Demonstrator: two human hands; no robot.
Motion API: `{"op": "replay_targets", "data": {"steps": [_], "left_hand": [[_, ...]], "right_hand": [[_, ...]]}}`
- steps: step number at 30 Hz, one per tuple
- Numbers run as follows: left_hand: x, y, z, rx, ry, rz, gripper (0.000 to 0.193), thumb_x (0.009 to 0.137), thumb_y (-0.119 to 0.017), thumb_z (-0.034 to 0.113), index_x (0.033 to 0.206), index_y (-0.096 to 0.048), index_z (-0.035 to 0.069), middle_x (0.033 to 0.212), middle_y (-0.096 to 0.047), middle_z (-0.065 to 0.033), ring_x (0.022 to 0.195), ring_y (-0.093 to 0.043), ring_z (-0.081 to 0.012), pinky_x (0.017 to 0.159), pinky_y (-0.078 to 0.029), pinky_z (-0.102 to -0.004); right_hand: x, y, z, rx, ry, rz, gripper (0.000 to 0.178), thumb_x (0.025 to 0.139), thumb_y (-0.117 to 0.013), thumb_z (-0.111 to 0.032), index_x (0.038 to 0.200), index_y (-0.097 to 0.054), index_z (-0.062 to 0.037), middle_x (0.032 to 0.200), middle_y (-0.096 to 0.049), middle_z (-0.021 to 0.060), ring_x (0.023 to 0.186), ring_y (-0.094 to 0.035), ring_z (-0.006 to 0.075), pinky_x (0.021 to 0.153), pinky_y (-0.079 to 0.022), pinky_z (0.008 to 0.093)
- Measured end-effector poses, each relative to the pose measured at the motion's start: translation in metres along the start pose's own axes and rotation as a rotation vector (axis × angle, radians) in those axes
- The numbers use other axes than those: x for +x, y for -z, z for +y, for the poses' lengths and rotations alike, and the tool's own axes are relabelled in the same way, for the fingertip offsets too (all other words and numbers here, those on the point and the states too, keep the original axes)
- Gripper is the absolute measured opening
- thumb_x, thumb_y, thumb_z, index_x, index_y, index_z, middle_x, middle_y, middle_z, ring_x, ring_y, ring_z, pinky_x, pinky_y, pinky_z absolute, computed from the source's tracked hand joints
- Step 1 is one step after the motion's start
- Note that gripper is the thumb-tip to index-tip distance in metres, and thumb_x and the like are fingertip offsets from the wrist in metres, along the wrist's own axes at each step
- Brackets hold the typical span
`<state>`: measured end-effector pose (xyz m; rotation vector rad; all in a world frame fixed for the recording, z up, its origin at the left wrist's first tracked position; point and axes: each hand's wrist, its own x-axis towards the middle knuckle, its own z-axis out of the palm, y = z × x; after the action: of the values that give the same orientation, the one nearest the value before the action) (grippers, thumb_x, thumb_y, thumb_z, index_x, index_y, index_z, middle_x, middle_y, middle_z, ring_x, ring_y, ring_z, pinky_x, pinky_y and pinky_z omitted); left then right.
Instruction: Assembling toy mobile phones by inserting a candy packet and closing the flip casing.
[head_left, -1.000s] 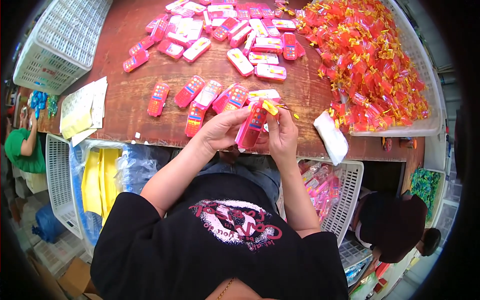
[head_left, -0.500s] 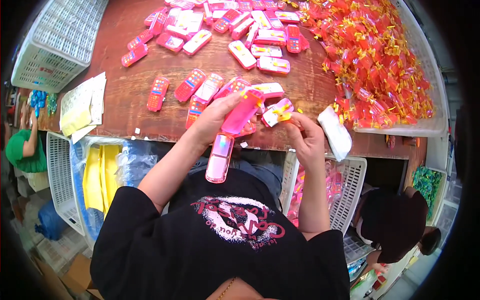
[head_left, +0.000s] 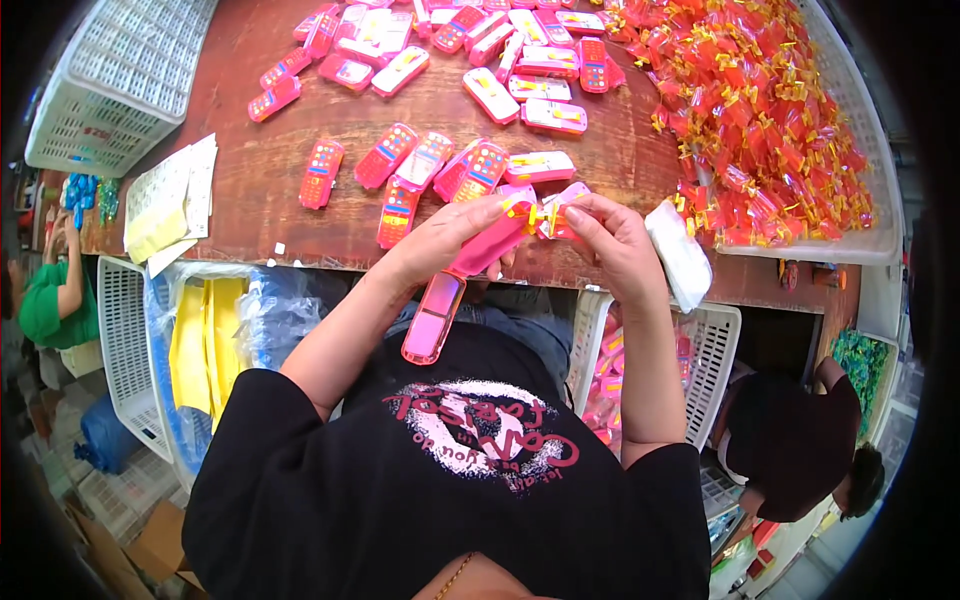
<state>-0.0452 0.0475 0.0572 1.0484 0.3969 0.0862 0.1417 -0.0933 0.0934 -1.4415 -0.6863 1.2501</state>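
My left hand (head_left: 445, 232) is closed around an unfolded pink toy flip phone (head_left: 490, 245). Its screen half (head_left: 435, 318) hangs down toward my shirt. At the phone's far end, by my left thumb, sits a small red-and-yellow packet (head_left: 522, 210). The fingers of my right hand (head_left: 618, 235) pinch a small yellow piece (head_left: 556, 218) right beside it; whether the two are joined I cannot tell. Another pink and white toy phone (head_left: 572, 192) lies partly hidden behind the right fingers. Several folded toy phones (head_left: 480, 170) lie just beyond my hands.
A large pale bin (head_left: 850, 248) of red-and-yellow packets (head_left: 760, 140) stands at right. More phones (head_left: 400, 72) lie farther back. A white folded cloth (head_left: 680, 255) rests at the table edge, papers (head_left: 170, 205) at left. Baskets (head_left: 712, 365) flank my lap; co-workers (head_left: 790, 440) sit either side.
My right hand has moved up and inward, now meeting the phone's far end. A red-and-yellow packet now shows by my left thumb. The held phone has tilted slightly.
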Motion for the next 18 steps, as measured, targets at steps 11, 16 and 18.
{"op": "replay_targets", "data": {"steps": [11,16,18], "left_hand": [[-0.006,-0.011,0.003,0.219,-0.151,0.021,0.048,0.103,-0.041,0.037,0.137,-0.045,0.003,0.088,-0.059,-0.005,0.067,-0.06,-0.0112,0.06,-0.053,-0.0265],[-0.006,-0.015,0.004,0.389,-0.186,0.085,0.045,0.104,-0.039,0.034,0.136,-0.046,0.003,0.087,-0.059,-0.0045,0.068,-0.059,-0.0101,0.06,-0.052,-0.025],[-0.005,-0.018,0.006,0.383,-0.188,0.112,0.044,0.105,-0.037,0.034,0.133,-0.049,0.003,0.086,-0.061,-0.0055,0.065,-0.06,-0.0112,0.059,-0.05,-0.0239]], "right_hand": [[-0.011,-0.026,-0.013,-0.779,0.382,0.279,0.016,0.09,-0.066,-0.013,0.098,-0.066,0.0011,0.071,-0.065,0.0049,0.063,-0.058,0.0079,0.056,-0.044,0.0243],[-0.004,-0.03,-0.001,-1.116,0.902,0.362,0.02,0.08,-0.071,-0.005,0.099,-0.065,-0.0017,0.073,-0.065,0.0119,0.059,-0.061,0.0255,0.052,-0.046,0.0321],[-0.002,-0.027,0.006,-1.132,0.937,0.377,0.022,0.079,-0.071,-0.005,0.1,-0.065,-0.0025,0.072,-0.063,0.0108,0.058,-0.059,0.0257,0.052,-0.045,0.0333]]}}
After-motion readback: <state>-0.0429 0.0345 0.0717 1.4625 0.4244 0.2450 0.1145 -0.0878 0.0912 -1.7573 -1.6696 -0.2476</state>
